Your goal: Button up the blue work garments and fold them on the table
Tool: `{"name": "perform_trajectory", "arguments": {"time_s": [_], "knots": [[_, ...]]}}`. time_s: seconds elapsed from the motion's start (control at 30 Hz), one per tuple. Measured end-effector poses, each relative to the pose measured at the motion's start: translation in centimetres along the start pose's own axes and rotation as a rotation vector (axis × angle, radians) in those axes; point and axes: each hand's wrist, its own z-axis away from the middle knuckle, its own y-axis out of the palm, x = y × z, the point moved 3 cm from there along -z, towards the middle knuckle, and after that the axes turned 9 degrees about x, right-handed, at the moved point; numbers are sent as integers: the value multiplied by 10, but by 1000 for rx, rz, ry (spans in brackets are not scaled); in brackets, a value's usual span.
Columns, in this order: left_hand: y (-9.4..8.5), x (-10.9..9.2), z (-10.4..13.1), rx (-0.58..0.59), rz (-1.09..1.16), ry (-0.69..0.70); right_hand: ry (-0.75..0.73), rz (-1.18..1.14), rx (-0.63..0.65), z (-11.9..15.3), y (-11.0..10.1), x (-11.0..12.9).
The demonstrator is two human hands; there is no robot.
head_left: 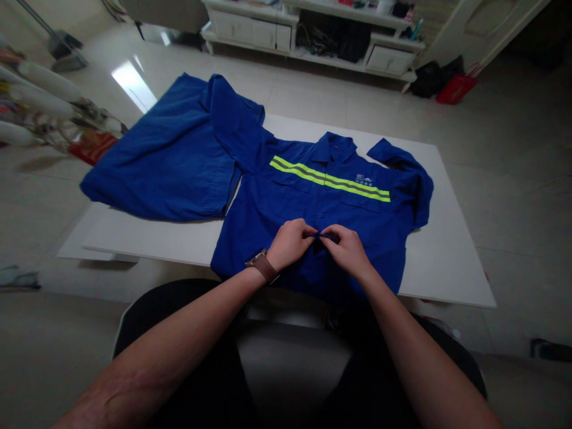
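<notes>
- Nearest the viewer, two bare forearms are reaching forward over dark-clad legs, and a brown-strapped watch (pixel 263 266) is encircling the left wrist.
- The left grip (pixel 290 243) is closing narrowly on the front of a blue jacket (pixel 263 208), fingertips pinching the cloth.
- The right grip (pixel 347 250) is pinching the same cloth just beside it, the two sets of fingertips nearly meeting over the middle of the front; a small dark gap is showing just below them.
- The jacket is lying front up beneath both grips, spreading to either side of them; its lower part is reaching toward the viewer over the near edge of a white bench (pixel 451 256).
- Just beyond the fingertips, a button (pixel 320 215) is showing on the front, and farther on, a yellow-and-grey band (pixel 330 180) is crossing the chest.
- A second blue garment (pixel 165 161) is lying left of the jacket, whose sleeve on that side is overlapping it; the other sleeve is lying bent at the right.
- Beyond the band, the collar (pixel 337 148) is pointing away from the grips.
- Farthest off, a white cabinet (pixel 250 30) is standing on the tiled floor, and a red bag (pixel 456 89) is resting near its right end.
</notes>
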Motion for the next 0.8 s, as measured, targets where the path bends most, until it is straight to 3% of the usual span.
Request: {"name": "perform_trajectory", "arguments": {"time_s": [0.43, 0.8], "knots": [[4, 1, -3, 30, -7, 23, 135, 71, -57, 3, 0, 0], [9, 2, -2, 52, -36, 53, 129, 207, -22, 3, 0, -2]]}}
